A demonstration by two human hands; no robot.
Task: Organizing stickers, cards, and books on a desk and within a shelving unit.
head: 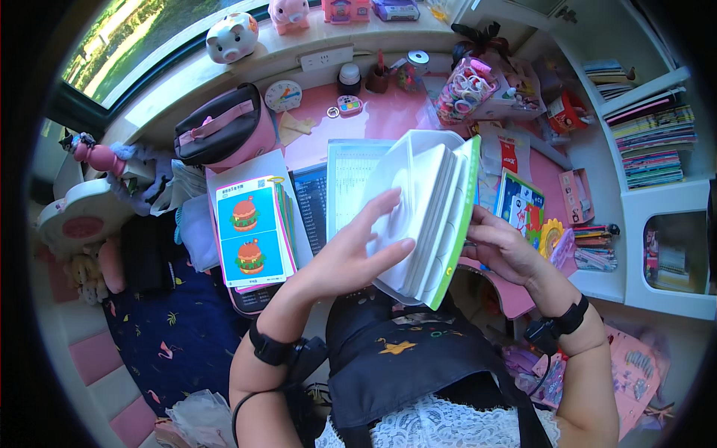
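A thick book or album with a green-edged cover and a clear plastic sleeve stands tilted and partly open over the desk. My right hand grips its green cover from the right, the fingers partly hidden behind it. My left hand lies against the white sleeve side, thumb and fingers apart. Behind the book, a printed sheet lies on the desk. To the left, a ringed stack of picture cards shows two burgers on blue.
A black and pink case, a small clock and a jar of hair ties stand at the back of the pink desk. Picture books and pencils lie right. Piggy banks line the sill.
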